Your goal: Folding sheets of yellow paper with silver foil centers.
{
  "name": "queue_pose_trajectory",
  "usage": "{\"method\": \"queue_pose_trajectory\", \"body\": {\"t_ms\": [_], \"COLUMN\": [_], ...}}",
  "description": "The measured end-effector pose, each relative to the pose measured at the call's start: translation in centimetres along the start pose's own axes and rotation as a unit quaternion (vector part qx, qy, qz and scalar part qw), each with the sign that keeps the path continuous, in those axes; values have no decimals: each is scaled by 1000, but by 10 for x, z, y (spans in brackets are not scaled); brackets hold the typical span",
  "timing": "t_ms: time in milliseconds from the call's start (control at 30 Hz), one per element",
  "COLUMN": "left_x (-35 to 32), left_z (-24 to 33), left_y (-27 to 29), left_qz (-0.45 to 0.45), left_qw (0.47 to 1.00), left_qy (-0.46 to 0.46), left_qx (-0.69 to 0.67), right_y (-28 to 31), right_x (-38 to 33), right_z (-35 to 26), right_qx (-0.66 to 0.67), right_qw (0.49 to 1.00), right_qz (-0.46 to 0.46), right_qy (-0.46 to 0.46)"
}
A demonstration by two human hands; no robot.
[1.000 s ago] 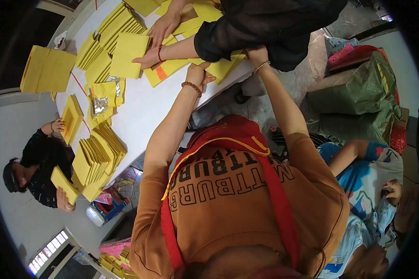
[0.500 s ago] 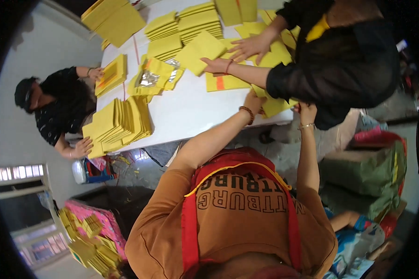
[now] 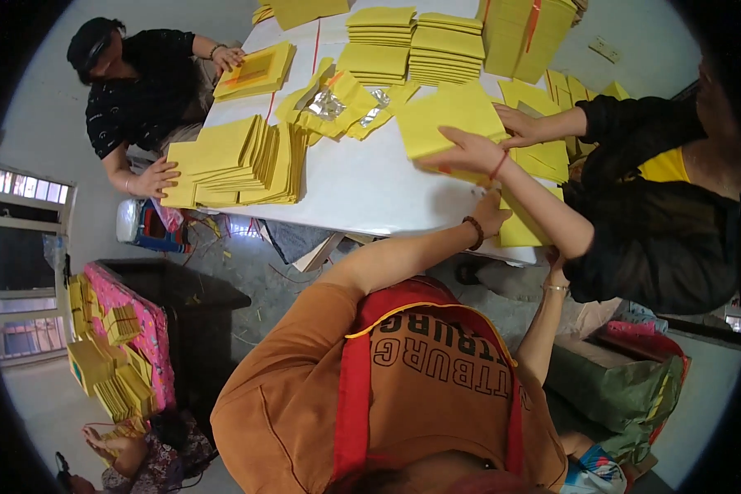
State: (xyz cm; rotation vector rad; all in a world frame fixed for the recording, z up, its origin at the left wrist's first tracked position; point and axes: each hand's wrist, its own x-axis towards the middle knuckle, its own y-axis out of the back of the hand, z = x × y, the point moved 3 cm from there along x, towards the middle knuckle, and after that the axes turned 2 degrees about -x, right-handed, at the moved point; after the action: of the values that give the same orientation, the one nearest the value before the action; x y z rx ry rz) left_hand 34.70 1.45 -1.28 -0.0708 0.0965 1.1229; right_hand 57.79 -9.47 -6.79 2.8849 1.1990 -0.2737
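My left hand (image 3: 491, 212), with a dark bead bracelet at the wrist, reaches to the near edge of the white table (image 3: 362, 189) and grips the corner of some yellow paper sheets (image 3: 520, 229) that overhang the edge. My right hand (image 3: 555, 262) reaches up under the same sheets; a co-worker's forearm (image 3: 543, 206) covers its fingers. That co-worker, in black and yellow on the right, presses both hands on a stack of yellow sheets (image 3: 453, 122) just beyond mine.
Fanned yellow sheets (image 3: 239, 160) lie at the table's left. Tall stacks (image 3: 436, 45) stand at the far side, with foil packets (image 3: 328, 105) among loose sheets. A person in black (image 3: 140, 90) sits at the far left corner. Green bags (image 3: 626, 387) are on the floor to the right.
The view has swung round, so the table now fills the top. My hands have stayed at the table edge on the yellow sheets. The co-worker's hands have shifted over their stack.
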Motion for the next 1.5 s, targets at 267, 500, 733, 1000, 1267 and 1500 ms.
{"method": "queue_pose_trajectory", "body": {"t_ms": [267, 500, 733, 1000, 1267, 1500], "left_x": [-86, -155, -124, 55, 180, 212], "left_z": [23, 60, 121, 172, 81, 50], "left_y": [97, 196, 328, 444, 444, 448], "left_qz": [-61, 52, 156, 170, 129, 127], "left_qw": [988, 952, 986, 984, 989, 988], "left_qy": [94, 185, -40, -21, 77, 87], "left_qx": [-104, -240, 50, -57, 5, 18], "right_y": [-85, -186, -309, -323, -363, -323], "right_x": [-148, -196, -213, -209, -225, -172], "right_z": [-47, -18, -85, -106, -277, -179], "right_qx": [39, 41, 136, 65, 428, 269], "right_qw": [984, 936, 893, 882, 539, 729], "right_qz": [-139, -333, -392, -451, -724, -570], "right_qy": [-101, -110, -173, -119, 54, -267]}}
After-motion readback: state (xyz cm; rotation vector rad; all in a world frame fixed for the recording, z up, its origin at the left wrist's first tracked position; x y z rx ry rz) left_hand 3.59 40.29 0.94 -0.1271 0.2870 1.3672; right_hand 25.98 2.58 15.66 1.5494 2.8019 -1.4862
